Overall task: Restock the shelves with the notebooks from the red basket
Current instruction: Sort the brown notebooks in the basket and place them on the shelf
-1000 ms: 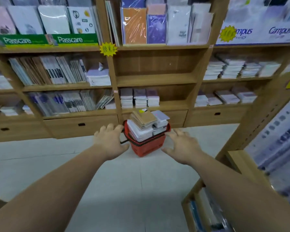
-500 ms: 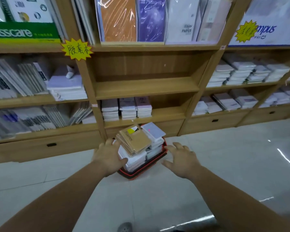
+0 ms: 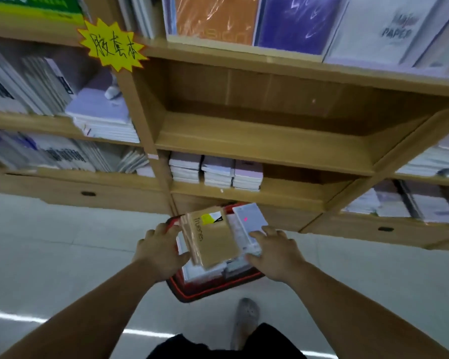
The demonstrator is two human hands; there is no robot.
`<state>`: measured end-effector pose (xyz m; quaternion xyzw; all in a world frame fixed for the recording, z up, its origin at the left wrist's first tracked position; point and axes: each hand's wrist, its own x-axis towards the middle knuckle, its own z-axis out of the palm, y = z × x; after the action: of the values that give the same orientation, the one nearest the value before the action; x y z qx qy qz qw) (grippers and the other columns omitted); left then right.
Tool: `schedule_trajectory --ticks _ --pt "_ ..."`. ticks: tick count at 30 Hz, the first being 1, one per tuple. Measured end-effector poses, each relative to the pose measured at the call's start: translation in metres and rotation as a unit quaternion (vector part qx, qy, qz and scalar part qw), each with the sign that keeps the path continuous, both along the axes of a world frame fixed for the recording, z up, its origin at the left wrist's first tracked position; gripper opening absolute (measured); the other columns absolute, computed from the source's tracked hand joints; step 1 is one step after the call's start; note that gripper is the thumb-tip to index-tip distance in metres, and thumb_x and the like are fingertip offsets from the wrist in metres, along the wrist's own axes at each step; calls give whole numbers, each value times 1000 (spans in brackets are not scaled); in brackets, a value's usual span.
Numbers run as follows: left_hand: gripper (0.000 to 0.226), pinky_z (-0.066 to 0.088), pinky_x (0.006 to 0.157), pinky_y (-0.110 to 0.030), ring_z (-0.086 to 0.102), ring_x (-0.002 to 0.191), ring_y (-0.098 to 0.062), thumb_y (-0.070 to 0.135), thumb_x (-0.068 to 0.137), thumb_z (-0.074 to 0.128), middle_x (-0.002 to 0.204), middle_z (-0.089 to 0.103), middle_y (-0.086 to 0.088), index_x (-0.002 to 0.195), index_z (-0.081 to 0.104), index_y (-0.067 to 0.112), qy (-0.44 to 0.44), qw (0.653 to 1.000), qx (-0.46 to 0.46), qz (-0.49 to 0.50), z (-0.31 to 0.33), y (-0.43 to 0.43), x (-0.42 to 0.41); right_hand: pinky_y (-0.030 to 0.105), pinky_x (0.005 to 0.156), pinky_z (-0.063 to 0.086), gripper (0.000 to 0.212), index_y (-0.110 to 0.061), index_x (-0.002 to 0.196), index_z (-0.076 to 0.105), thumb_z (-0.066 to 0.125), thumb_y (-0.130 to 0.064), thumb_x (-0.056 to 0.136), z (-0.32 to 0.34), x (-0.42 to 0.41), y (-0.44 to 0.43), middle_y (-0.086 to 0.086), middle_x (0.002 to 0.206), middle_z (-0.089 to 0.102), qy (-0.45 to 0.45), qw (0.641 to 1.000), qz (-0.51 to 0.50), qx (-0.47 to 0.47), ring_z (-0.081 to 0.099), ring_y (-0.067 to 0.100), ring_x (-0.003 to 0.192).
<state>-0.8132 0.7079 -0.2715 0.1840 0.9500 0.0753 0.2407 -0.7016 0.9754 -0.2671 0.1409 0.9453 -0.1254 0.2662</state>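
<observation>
Closing in since a second ago, I now have my spread, unclenched left hand (image 3: 161, 251) and right hand (image 3: 272, 251) touching the brown kraft-paper notebook stack (image 3: 213, 242) heaped in the red plastic basket (image 3: 205, 288) on the floor, nothing lifted yet.

"paper" on white pad (image 3: 389, 29); "胶套本" on yellow sign (image 3: 112, 45).

Even, bright overhead light; streaks of glare on the glossy floor (image 3: 49, 242); soft motion blur, edges bowed by wide-angle distortion.
</observation>
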Motion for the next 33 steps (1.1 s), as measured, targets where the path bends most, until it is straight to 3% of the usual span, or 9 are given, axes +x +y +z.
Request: schedule_trajectory --ticks 8,16,22,27,30,33 --pt "74 46 103 -47 46 129 -27 65 84 57 145 45 -1 147 35 35 -69 985 42 151 -57 23 -2 48 111 35 69 -35 156 28 48 -64 97 -48 -83 25 4 164 22 -55 992 110 -19 31 33 144" --pt "79 42 110 -50 40 138 -29 66 88 54 157 35 -2 154 24 35 -122 976 46 172 -144 38 -31 48 113 33 68 -36 156 28 47 -64 97 -126 -128 26 0 166 20 -84 991 91 -45 27 29 147" --pt "80 39 113 -53 28 147 -33 65 87 57 165 20 -2 153 13 53 -136 947 137 257 -226 57 -50 43 112 35 62 -45 153 34 57 -54 97 -198 -163 30 -5 167 20 -43 989 112 -93 29 26 146" --pt "81 32 117 -56 13 152 -35 55 89 63 167 4 -2 151 12 60 -113 917 196 328 -291 81 -58 40 113 41 79 -59 153 17 65 -57 91 -275 -178 33 0 170 5 -28 983 42 -174 24 26 153" --pt "99 26 120 -56 7 155 -28 71 77 66 168 2 2 152 3 56 -108 889 242 373 -322 84 -59 35 112 40 89 -64 151 0 64 -61 90 -305 -178 37 1 171 3 -10 977 6 -215 25 24 153" --pt "115 19 123 -54 3 155 -18 77 67 63 168 5 10 157 -2 46 -94 885 282 359 -340 85 -51 32 108 36 86 -58 154 -5 58 -59 95 -320 -173 40 -1 171 5 -6 969 17 -246 26 20 151"
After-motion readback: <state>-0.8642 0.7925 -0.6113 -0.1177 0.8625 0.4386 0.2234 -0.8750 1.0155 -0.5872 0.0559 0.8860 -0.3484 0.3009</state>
